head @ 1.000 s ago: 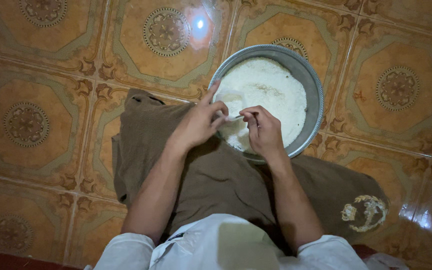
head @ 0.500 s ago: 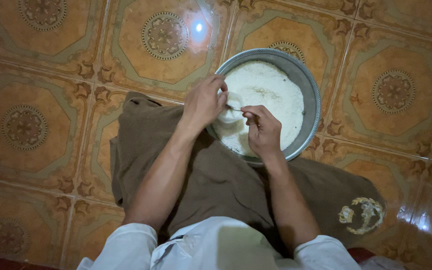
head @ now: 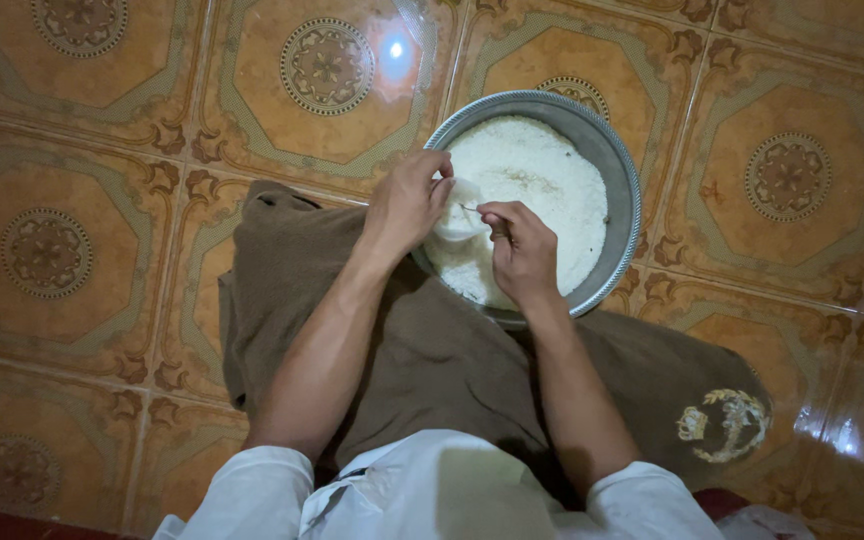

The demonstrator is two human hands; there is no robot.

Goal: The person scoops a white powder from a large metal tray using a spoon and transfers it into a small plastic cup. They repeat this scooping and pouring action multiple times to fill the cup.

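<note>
Item 1: round metal tray (head: 620, 165), grey, with a beaded rim, resting on the tiled floor (head: 102, 160) at the far edge of a brown cloth (head: 432, 350); it is filled with a heap of white grainy stuff (head: 542, 190) that covers most of its bed. Item 2: small clear plastic bag (head: 459, 218), pale and crumpled, held over the near-left part of the tray, just above the white heap. Item 3: left hand (head: 407, 205), fingers curled shut around the bag's upper edge, thumb side toward the tray rim, wrist lying over the cloth. Item 4: right hand (head: 520, 250), fingers pinched closed on a thin metal spoon (head: 469, 208), whose tip reaches to the bag's mouth; what the spoon carries is too small to tell. The bag sits between the 2 hands, touching the left one and just beside the right. Item 5: brown cloth, spread over the person's lap and the floor, bearing a gold crest-like emblem (head: 730, 420) at its right end. Item 6: white sleeves (head: 252, 495) at the bottom edge. Item 7: floor tiles, orange-brown with octagon borders and round medallions, one showing a bright lamp reflection (head: 394, 50).
</note>
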